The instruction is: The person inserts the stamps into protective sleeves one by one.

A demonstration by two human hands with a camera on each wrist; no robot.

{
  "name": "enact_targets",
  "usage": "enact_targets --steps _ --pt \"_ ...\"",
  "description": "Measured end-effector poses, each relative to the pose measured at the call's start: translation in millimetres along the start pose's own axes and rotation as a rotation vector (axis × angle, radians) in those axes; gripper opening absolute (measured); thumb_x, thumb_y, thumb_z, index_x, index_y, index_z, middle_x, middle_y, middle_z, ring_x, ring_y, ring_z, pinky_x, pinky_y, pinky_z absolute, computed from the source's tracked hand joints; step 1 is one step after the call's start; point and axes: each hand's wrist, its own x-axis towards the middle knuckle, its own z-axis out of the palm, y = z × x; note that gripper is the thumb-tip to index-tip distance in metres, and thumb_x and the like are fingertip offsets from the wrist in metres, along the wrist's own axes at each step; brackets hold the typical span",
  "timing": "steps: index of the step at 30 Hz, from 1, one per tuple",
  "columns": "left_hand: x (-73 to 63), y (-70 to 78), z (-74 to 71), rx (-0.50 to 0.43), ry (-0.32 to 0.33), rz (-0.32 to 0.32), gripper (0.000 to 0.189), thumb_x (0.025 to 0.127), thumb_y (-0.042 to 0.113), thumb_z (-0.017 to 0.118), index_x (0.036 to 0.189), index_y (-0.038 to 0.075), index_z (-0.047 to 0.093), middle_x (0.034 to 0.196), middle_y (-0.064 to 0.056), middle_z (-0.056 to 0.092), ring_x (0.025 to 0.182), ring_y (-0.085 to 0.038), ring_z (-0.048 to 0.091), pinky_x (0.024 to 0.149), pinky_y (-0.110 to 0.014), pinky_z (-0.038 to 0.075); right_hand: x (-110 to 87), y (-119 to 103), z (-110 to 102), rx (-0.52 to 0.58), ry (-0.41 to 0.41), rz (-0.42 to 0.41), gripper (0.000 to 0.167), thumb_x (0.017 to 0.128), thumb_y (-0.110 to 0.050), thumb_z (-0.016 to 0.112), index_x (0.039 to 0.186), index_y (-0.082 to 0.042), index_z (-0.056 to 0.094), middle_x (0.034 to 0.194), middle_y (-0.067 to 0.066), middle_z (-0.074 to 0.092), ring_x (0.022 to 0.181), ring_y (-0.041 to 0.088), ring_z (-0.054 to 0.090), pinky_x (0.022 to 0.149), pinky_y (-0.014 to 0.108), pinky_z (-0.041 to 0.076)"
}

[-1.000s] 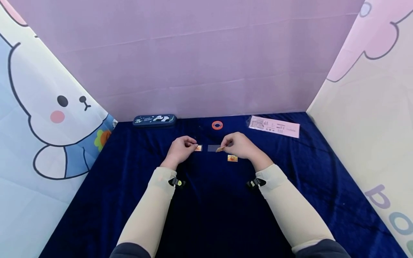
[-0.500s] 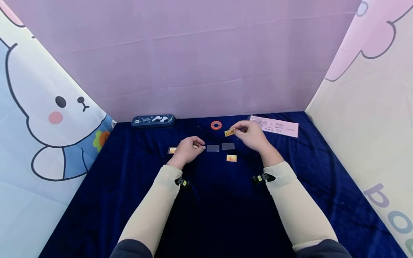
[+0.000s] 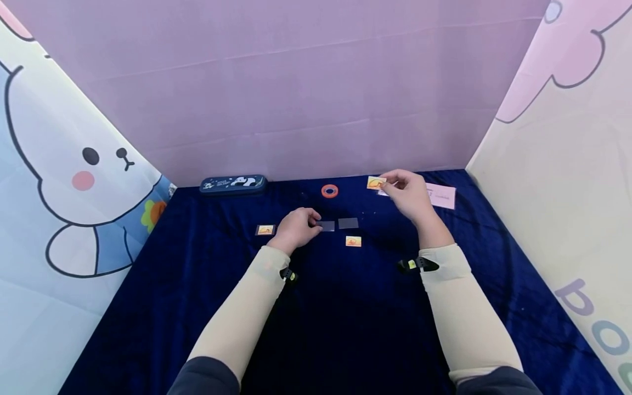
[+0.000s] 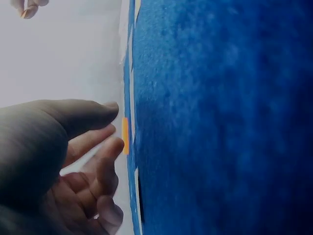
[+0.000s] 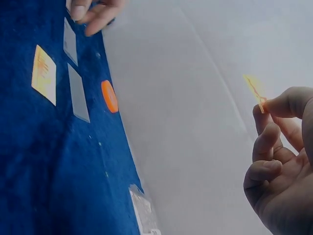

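Note:
My right hand (image 3: 407, 195) is raised at the back right and pinches a small yellow card (image 3: 376, 182) between thumb and fingertips; the right wrist view shows this card (image 5: 254, 92) held above the cloth. Low over the table, my left hand (image 3: 298, 227) has its thumb and fingers apart with nothing visible between them. Its fingertips are by a clear flat rectangle (image 3: 327, 226); I cannot tell whether they touch. To the right lies a second clear rectangle (image 3: 348, 223). A yellow card (image 3: 353, 241) lies in front of that one. Left of the hand is a dark-bordered yellow card (image 3: 265, 230).
A dark blue cloth (image 3: 336, 318) covers the table. Along the back are a panda pencil case (image 3: 233, 184), an orange tape roll (image 3: 329, 191) and a pink printed packet (image 3: 441, 196), partly hidden by my right hand. Fabric walls (image 3: 316, 99) enclose the back and sides.
My right hand has lifted its card from the clear rectangles and carried it up to the back right. My left hand has moved right, uncovering the dark-bordered card.

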Motion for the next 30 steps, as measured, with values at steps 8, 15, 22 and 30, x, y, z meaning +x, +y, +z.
enact_targets --steps 8,15,22,30 --pt "6.3 7.4 3.4 0.119 -0.033 -0.025 0.034 0.096 0.033 0.079 0.127 0.022 0.073 0.096 0.006 0.069 0.087 -0.013 0.065 0.082 -0.037 0.054 1.4 3 -11 0.027 0.054 0.005 0.018 0.1 -0.013 0.07 0.116 -0.008 0.076 0.091 0.003 0.065 0.07 0.014 0.053 0.058 0.025 0.042" --pt "8.8 7.5 3.5 0.162 -0.009 -0.034 0.023 0.094 0.033 0.081 0.114 0.024 0.077 0.099 0.004 0.068 0.088 -0.016 0.062 0.082 -0.037 0.052 -0.1 -1 -11 0.041 0.043 0.017 0.018 0.1 -0.012 0.07 0.116 -0.006 0.075 0.091 0.004 0.065 0.071 0.014 0.053 0.059 0.025 0.044" --pt "5.2 4.0 1.9 0.076 0.038 -0.033 0.012 0.092 0.029 0.083 0.094 0.025 0.072 0.096 0.005 0.064 0.085 -0.016 0.062 0.082 -0.037 0.052 0.7 0 -9 0.049 0.037 0.01 0.016 0.099 -0.011 0.071 0.114 -0.007 0.076 0.089 0.002 0.064 0.071 0.014 0.054 0.058 0.025 0.043" --pt "-2.3 -3.3 -7.8 -0.097 0.085 -0.005 0.005 0.096 0.03 0.079 0.092 0.028 0.077 0.087 0.011 0.069 0.083 -0.013 0.063 0.082 -0.038 0.052 -2.3 -1 -2 0.038 -0.005 -0.006 0.018 0.098 -0.008 0.07 0.114 -0.004 0.075 0.089 0.003 0.064 0.07 0.012 0.054 0.056 0.023 0.043"
